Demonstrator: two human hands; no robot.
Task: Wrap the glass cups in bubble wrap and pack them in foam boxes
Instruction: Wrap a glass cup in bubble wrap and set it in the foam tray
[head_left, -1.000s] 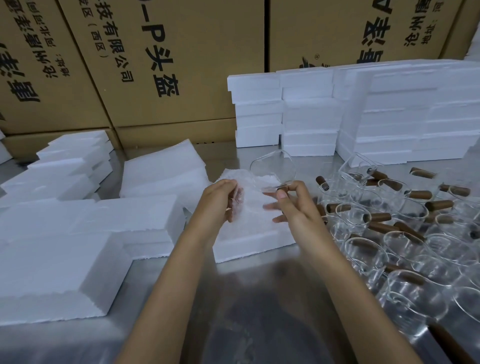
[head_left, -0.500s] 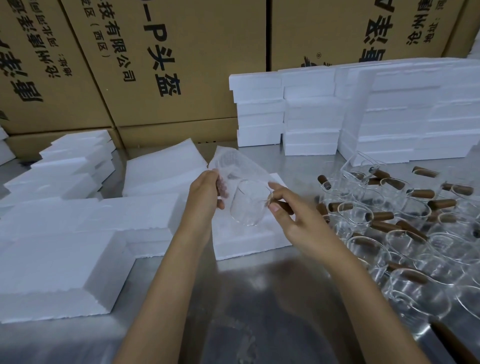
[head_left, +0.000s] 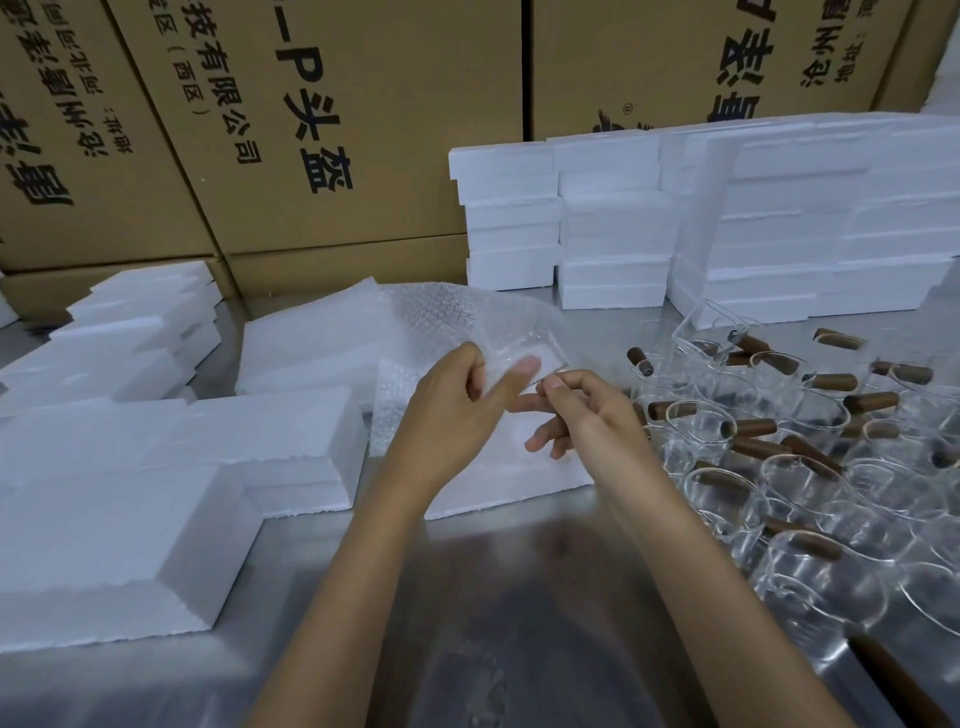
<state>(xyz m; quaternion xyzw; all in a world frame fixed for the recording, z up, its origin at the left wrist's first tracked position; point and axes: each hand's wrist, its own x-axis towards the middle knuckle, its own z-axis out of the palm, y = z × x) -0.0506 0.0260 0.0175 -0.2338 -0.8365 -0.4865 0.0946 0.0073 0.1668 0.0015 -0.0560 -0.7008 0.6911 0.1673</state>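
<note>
1. The cup (head_left: 524, 358) in hand is hard to make out: clear glass behind a bubble wrap sheet (head_left: 447, 322), only its rim and wall edges catching light.
2. Part of the sheet is hidden behind the left hand (head_left: 447, 415); where its lower edge ends I cannot tell.
3. The foam box (head_left: 498, 483) under the hands is mostly covered by them; only its near wall shows plainly.
4. The loose cups (head_left: 810, 467) at right run off the frame edge, their glass blurring together; the brown handles (head_left: 872, 402) read best.
5. The left hand grips the wrap, thumb on the near face over the cup, the other fingers curled behind and out of sight.
6. The right hand (head_left: 587, 415) pinches at the cup's right side with thumb and forefinger; whether it nips glass, handle or wrap I cannot tell. Its other fingers hang loosely bent below.
7. The cup is held in the air over the box, centre of the metal table (head_left: 519, 623).
8. White foam pieces (head_left: 130, 493) lie stacked at left, more stacks (head_left: 727, 223) far right, and cartons (head_left: 322, 130) stand behind.
</note>
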